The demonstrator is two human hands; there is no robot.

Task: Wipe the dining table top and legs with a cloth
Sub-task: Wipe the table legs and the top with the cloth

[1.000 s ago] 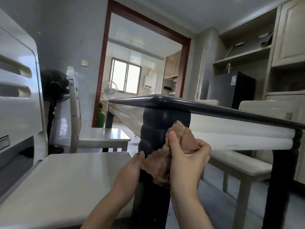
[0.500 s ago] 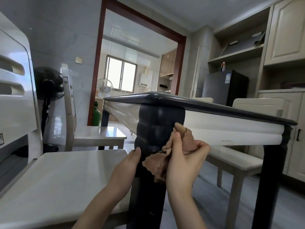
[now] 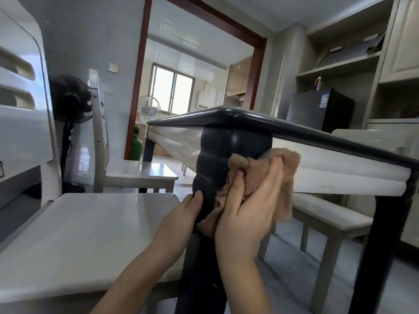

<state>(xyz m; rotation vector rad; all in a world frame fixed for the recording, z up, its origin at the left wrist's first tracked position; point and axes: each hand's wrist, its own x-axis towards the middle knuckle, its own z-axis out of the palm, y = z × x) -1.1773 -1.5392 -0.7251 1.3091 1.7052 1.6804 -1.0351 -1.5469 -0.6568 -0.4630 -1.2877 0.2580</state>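
The dining table (image 3: 340,175) has a dark rim, a white apron and dark legs, seen from low down at its near corner. The near corner leg (image 3: 217,159) is thick and ribbed at its top. A brown fluffy cloth (image 3: 286,177) lies against the leg's right side and the apron beside it. My right hand (image 3: 247,209) presses the cloth there, thumb and fingers extended over it. My left hand (image 3: 181,214) touches the left side of the same leg with its fingertips.
A white chair (image 3: 79,236) stands close on the left, a second chair (image 3: 140,173) behind it. A white bench (image 3: 328,216) sits under the table's right side, beside another dark leg (image 3: 381,245). A black fan (image 3: 70,103), a doorway and cabinets lie beyond.
My right hand slid the cloth to the right, from the leg's front onto its right side and the apron, and its fingers flattened. My left hand stayed on the leg.
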